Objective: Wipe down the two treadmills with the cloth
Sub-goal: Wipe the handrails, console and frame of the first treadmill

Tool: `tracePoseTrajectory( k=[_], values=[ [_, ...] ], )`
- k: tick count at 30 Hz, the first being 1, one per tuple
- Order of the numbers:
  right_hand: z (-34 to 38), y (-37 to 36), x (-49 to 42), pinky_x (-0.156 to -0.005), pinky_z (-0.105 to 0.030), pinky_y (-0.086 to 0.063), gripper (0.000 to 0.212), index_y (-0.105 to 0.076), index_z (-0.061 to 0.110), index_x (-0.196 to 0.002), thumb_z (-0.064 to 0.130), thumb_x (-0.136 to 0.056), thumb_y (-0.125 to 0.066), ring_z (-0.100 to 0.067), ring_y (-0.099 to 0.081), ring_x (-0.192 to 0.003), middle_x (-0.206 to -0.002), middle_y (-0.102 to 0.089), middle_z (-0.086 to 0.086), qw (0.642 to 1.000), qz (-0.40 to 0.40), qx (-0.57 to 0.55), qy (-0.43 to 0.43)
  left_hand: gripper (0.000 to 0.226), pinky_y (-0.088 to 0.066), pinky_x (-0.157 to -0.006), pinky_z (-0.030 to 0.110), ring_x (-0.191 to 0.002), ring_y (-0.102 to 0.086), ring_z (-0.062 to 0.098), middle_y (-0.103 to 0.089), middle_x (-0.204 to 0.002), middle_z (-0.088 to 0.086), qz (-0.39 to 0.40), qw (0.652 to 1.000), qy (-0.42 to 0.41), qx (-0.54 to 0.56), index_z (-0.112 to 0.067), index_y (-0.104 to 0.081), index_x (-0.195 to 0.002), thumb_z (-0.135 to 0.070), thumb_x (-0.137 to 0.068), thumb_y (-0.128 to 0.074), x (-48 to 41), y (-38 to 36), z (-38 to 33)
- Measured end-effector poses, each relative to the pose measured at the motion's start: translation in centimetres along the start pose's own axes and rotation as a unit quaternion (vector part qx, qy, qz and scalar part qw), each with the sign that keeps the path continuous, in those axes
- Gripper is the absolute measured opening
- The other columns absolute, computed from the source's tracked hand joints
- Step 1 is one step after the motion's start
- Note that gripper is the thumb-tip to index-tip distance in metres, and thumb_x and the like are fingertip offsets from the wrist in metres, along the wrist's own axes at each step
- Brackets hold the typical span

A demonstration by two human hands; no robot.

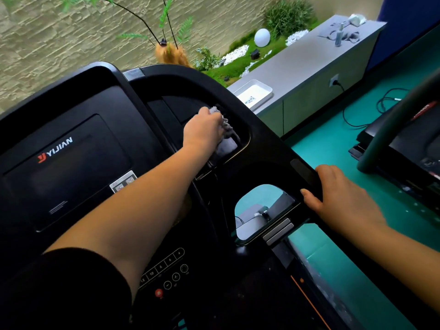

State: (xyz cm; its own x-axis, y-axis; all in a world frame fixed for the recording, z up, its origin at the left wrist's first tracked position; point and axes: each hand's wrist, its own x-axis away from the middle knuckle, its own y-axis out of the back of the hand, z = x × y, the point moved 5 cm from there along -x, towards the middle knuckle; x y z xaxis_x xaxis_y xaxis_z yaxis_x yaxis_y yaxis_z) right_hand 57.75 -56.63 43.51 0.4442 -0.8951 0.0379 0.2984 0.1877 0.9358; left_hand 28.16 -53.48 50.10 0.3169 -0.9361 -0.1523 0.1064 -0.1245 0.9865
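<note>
A black treadmill console (pixel 71 148) with a dark screen fills the left and centre. My left hand (pixel 202 129) reaches across it and grips a crumpled grey cloth (pixel 225 126), pressing it into the recessed tray on the console's right side. My right hand (pixel 338 196) grips the console's black right handrail (pixel 302 170). A second treadmill (pixel 414 148) shows partly at the right edge, with a grey-green curved handle in front of it.
A grey cabinet (pixel 309 65) runs along the far side, carrying a white tray (pixel 256 92), a spray bottle (pixel 339 35) and cloths. Black cables (pixel 364 110) lie on the green floor. Plants and white stones line the stone wall behind.
</note>
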Motion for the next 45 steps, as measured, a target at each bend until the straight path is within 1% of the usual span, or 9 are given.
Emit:
tracePoseTrajectory(
  k=[4, 10, 15, 21, 27, 36, 39, 42, 45],
  values=[
    [0.0, -0.1, 0.0, -0.066, -0.039, -0.042, 0.038, -0.039, 0.02, -0.108, 0.051, -0.089, -0.051, -0.035, -0.056, -0.088, -0.107, -0.048, -0.005, 1.0, 0.002, 0.0, -0.006, 0.023, -0.037, -0.066, 0.035, -0.089, -0.057, 0.036, -0.051, -0.109, 0.015, -0.014, 0.998, 0.05, 0.024, -0.011, -0.061, -0.107, -0.024, -0.089, -0.055, 0.3, -0.3, -0.1],
    [-0.1, -0.2, 0.1, -0.065, -0.039, -0.042, 0.039, -0.039, 0.02, -0.109, 0.05, -0.088, -0.052, -0.036, -0.057, -0.085, -0.109, -0.048, -0.006, 1.0, 0.0, -0.006, -0.006, 0.027, -0.041, -0.066, 0.038, -0.094, -0.059, 0.037, -0.05, -0.111, 0.012, 0.079, 0.989, -0.107, -0.059, -0.019, -0.059, -0.114, -0.03, -0.089, -0.057, 2.0, -0.7, -1.1],
    [-0.1, -0.2, 0.0, -0.067, -0.041, -0.041, 0.04, -0.039, 0.018, -0.107, 0.049, -0.088, -0.053, -0.038, -0.057, -0.088, -0.109, -0.049, -0.009, 1.0, -0.01, -0.006, -0.001, 0.028, -0.038, -0.066, 0.036, -0.106, -0.056, 0.036, -0.055, -0.115, 0.011, 0.077, 0.97, -0.136, -0.185, -0.02, -0.06, -0.116, -0.03, -0.089, -0.059, 1.7, 2.6, 1.0],
    [-0.1, -0.3, 0.0, -0.068, -0.043, -0.043, 0.04, -0.04, 0.015, -0.107, 0.048, -0.088, -0.054, -0.039, -0.057, -0.087, -0.106, -0.049, -0.013, 1.0, -0.013, -0.007, 0.009, 0.021, -0.045, -0.079, 0.038, -0.096, -0.056, 0.028, -0.06, -0.099, 0.006, 0.018, 0.996, -0.02, 0.086, -0.023, -0.065, -0.096, -0.032, -0.078, -0.069, 7.4, 4.0, 3.1],
    [-0.2, -0.4, -0.1, -0.07, -0.043, -0.043, 0.042, -0.039, 0.015, -0.11, 0.048, -0.088, -0.053, -0.039, -0.058, -0.09, -0.111, -0.049, -0.014, 1.0, -0.014, -0.013, 0.015, 0.02, -0.044, -0.073, 0.037, -0.097, -0.051, 0.029, -0.061, -0.102, 0.002, -0.093, 0.994, -0.04, 0.031, -0.019, -0.067, -0.097, -0.03, -0.086, -0.053, 16.7, -0.1, 1.0],
    [-0.2, -0.2, 0.0, -0.074, -0.044, -0.046, 0.043, -0.044, 0.011, -0.11, 0.044, -0.087, -0.057, -0.04, -0.056, -0.093, -0.113, -0.049, -0.015, 0.999, -0.029, -0.032, 0.016, 0.018, -0.049, -0.073, 0.039, -0.091, -0.054, 0.03, -0.064, -0.094, 0.004, -0.073, 0.994, -0.024, 0.08, -0.016, -0.069, -0.092, -0.024, -0.085, -0.054, 25.9, -2.4, -2.7],
    [0.4, 0.7, 0.5, -0.088, -0.048, -0.047, 0.044, -0.052, 0.006, -0.116, 0.03, -0.082, -0.065, -0.038, -0.05, -0.109, -0.126, -0.045, -0.015, 0.99, -0.098, -0.051, 0.083, 0.019, -0.048, -0.078, 0.041, -0.093, -0.052, 0.031, -0.063, -0.1, 0.007, -0.066, 0.985, 0.081, 0.136, -0.014, -0.068, -0.101, -0.017, -0.082, -0.064, 27.0, -2.5, -2.9],
    [2.7, 0.8, 3.0, -0.095, -0.043, -0.044, 0.043, -0.058, 0.007, -0.119, 0.016, -0.077, -0.063, -0.035, -0.051, -0.109, -0.125, -0.052, -0.018, 0.943, -0.177, -0.062, 0.273, 0.019, -0.05, -0.072, 0.04, -0.091, -0.052, 0.034, -0.062, -0.102, 0.008, -0.068, 0.984, 0.105, 0.125, -0.016, -0.067, -0.097, -0.02, -0.079, -0.07, 28.5, -3.9, -5.0],
    [5.7, -3.5, 5.6, -0.092, -0.041, -0.048, 0.048, -0.06, 0.006, -0.118, 0.018, -0.073, -0.072, -0.034, -0.056, -0.105, -0.116, -0.059, -0.016, 0.928, -0.061, -0.038, 0.366, 0.016, -0.046, -0.062, 0.034, -0.086, -0.054, 0.03, -0.062, -0.096, 0.006, -0.078, 0.986, 0.1, 0.108, -0.019, -0.066, -0.086, -0.023, -0.073, -0.076, 30.0, -5.4, -7.0]
  ],
)
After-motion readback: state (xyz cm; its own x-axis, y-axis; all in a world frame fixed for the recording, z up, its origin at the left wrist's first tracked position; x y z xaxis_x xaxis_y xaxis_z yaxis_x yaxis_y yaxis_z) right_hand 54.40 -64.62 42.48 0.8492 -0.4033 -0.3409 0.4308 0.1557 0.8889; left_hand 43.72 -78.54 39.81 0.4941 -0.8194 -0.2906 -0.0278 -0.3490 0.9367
